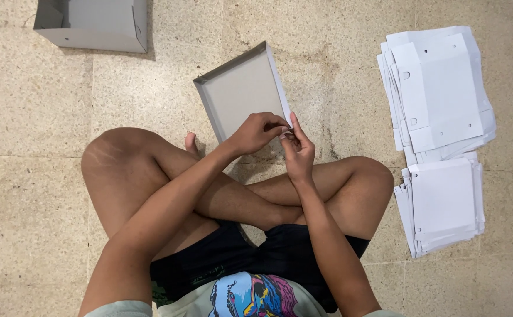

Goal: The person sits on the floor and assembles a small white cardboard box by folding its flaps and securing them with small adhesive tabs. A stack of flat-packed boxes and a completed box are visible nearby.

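Observation:
I sit cross-legged on a stone floor. A shallow grey cardboard tray (240, 94) with white outer walls lies tilted in front of my knees. My left hand (257, 131) grips its near right corner from above, fingers curled over the edge. Pressed against the same corner from the right is my right hand (296, 148), fingers pinching the white side wall. Both hands touch each other at that corner, which hides the fold beneath them.
A finished grey box (95, 24) stands at the top left. Two stacks of flat white die-cut cardboard sheets lie on the right, one farther (438, 88) and one nearer (444, 202). My crossed legs fill the middle foreground.

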